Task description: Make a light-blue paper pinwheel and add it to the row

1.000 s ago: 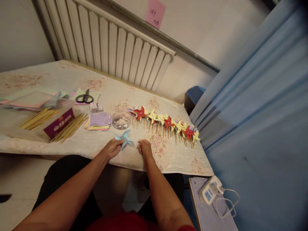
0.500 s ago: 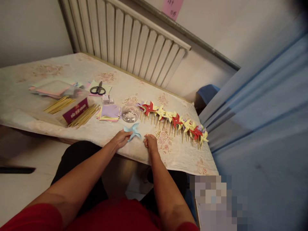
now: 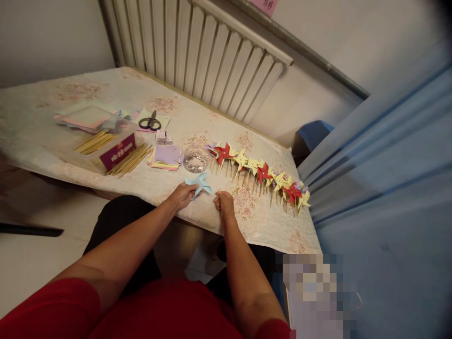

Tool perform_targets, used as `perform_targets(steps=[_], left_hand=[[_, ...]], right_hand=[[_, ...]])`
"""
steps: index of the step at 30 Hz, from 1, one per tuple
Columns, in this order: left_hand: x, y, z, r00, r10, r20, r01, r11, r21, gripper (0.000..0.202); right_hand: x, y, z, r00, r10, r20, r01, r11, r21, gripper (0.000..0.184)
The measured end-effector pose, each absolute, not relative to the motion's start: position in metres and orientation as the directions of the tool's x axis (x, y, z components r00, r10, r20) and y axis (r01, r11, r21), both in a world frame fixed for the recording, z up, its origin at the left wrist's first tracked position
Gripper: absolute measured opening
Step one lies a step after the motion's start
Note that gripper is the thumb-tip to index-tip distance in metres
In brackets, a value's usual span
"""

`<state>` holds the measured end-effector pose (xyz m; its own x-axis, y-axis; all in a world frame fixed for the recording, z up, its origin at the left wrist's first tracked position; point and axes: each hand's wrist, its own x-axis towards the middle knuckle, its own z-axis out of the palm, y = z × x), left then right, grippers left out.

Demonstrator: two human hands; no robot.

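My left hand (image 3: 182, 195) pinches a light blue paper pinwheel (image 3: 198, 182) near the table's front edge. Just to its right, my right hand (image 3: 223, 203) is closed in a pinch on a small thin stick whose tip barely shows above the fingers. A clear round dish of shiny beads (image 3: 195, 160) sits right behind the blue pinwheel. A row of several finished red, yellow and purple pinwheels on sticks (image 3: 259, 175) runs from the dish toward the table's right corner.
A stack of purple and yellow paper squares (image 3: 165, 157), wooden sticks (image 3: 131, 160), a clear box with a dark red label (image 3: 116, 149), scissors (image 3: 150, 123) and pink sheets (image 3: 86, 117) lie on the floral tablecloth (image 3: 45, 150). A radiator (image 3: 197, 52) stands behind; blue curtain (image 3: 388, 179) at right.
The view has shifted right and tilted down, so everything sits further up and right in the frame. Both hands keep the same grips close together at the table edge.
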<state>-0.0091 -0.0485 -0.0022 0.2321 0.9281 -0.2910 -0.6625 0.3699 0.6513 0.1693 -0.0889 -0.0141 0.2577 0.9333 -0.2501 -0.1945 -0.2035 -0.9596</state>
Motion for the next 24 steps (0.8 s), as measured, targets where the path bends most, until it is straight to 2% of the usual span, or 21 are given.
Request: perform_targets(steps=[6, 24], left_hand=[[-0.0099, -0.0497, -0.0030, 0.232, 0.929, -0.287, -0.703, 0.365, 0.610, 0.017], [-0.0085, -0.0485, 0.0057, 0.205, 0.913, -0.353, -0.737, 0.381, 0.558, 0.012]], right_hand=[[0.1697, -0.0864, -0.0145, 0.261, 0.927, -0.269, -0.194, -0.223, -0.955, 0.015], [0.1689, -0.0872, -0.0152, 0.265, 0.929, -0.257, -0.188, -0.212, -0.959, 0.015]])
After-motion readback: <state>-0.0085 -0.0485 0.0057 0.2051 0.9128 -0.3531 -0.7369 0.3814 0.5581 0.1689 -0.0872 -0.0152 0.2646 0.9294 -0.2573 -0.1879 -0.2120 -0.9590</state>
